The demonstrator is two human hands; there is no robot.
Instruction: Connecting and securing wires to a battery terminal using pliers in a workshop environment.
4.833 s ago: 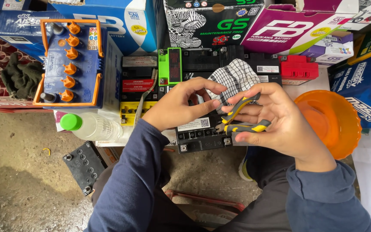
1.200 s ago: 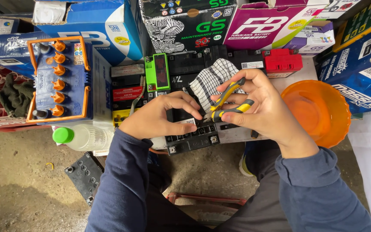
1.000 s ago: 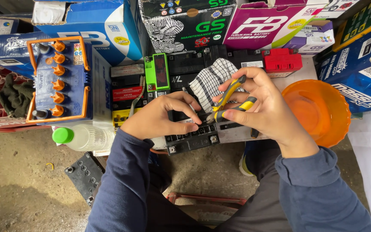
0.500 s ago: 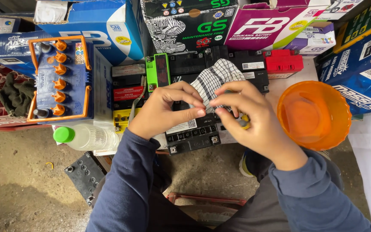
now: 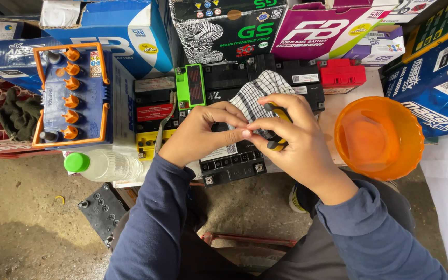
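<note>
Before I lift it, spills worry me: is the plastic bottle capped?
Capped: the plastic bottle lies on its side with its green cap on.

Left hand [image 5: 200,136]: palm down, fingers curled, fingertips meeting those of the other hand. Right hand [image 5: 291,134]: curled, thumb and forefinger pinched against the left fingertips, remaining fingers folded into the palm. Both forearms in dark blue long sleeves, converging from the lower frame edge; wrists bare.
</note>
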